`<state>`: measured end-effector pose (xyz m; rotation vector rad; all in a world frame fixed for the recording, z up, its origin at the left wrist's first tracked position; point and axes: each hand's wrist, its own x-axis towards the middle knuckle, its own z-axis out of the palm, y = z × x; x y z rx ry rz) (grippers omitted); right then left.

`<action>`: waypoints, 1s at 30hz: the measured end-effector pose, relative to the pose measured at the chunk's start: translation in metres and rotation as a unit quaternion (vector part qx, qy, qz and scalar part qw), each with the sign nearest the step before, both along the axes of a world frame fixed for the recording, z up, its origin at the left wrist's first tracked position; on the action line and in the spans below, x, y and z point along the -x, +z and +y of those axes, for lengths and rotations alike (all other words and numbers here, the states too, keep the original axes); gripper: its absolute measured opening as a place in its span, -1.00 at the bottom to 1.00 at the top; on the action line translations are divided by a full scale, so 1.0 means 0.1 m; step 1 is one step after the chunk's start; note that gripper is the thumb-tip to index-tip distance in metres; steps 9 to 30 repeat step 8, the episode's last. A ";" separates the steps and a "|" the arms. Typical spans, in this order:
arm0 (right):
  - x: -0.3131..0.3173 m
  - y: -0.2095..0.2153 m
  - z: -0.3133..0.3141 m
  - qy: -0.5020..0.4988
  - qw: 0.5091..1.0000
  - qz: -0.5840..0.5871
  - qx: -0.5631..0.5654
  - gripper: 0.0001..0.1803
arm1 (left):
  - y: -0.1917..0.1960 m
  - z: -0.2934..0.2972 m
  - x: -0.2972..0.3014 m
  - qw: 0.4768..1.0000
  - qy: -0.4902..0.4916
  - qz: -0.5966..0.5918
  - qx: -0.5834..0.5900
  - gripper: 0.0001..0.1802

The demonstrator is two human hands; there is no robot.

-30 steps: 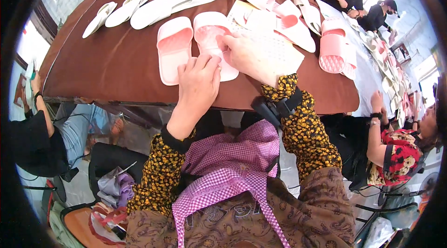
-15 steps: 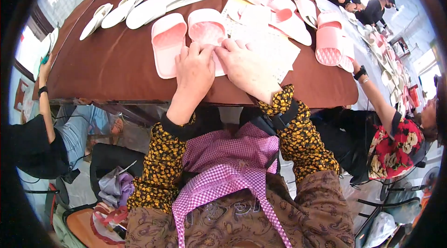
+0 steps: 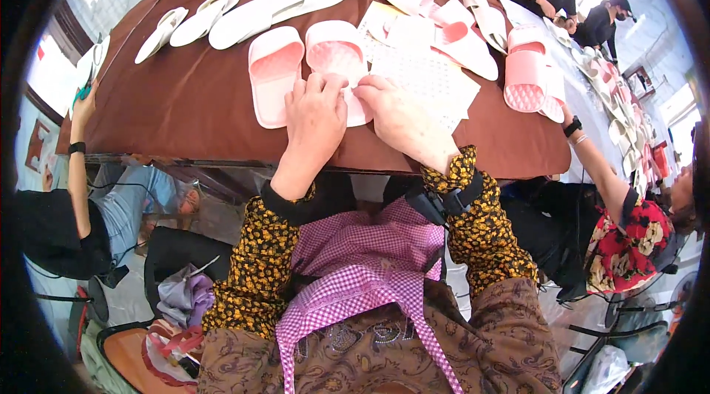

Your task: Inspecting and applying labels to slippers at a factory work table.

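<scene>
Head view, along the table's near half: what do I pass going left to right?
Left pink slipper → left hand → right hand → white paper sheet → pink slipper pair at the right edge.

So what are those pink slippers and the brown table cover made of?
The pink slippers under the left hand and right hand look like soft moulded foam or rubber: one smooth matte piece with a dotted footbed. The brown table cover seems to be cloth, dull and slightly creased, though vinyl is possible.

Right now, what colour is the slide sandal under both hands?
Pale pink slide sandal, clearest in the head view; left hand and right hand rest on it.
</scene>
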<state>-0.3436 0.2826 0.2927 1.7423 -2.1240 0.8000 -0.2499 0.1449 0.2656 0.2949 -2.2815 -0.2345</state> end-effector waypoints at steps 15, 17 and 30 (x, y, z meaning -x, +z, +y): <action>0.19 0.12 -0.12 -0.031 0.984 -0.173 -0.016 -0.74 | 0.06 0.00 -0.02 1.000 -0.002 -0.007 -0.011 -0.86; 0.19 0.12 -0.12 -0.031 0.984 -0.173 -0.016 -0.74 | 0.06 0.00 -0.02 1.000 -0.002 -0.007 -0.011 -0.86; 0.19 0.12 -0.12 -0.031 0.984 -0.173 -0.016 -0.74 | 0.06 0.00 -0.02 1.000 -0.002 -0.007 -0.011 -0.86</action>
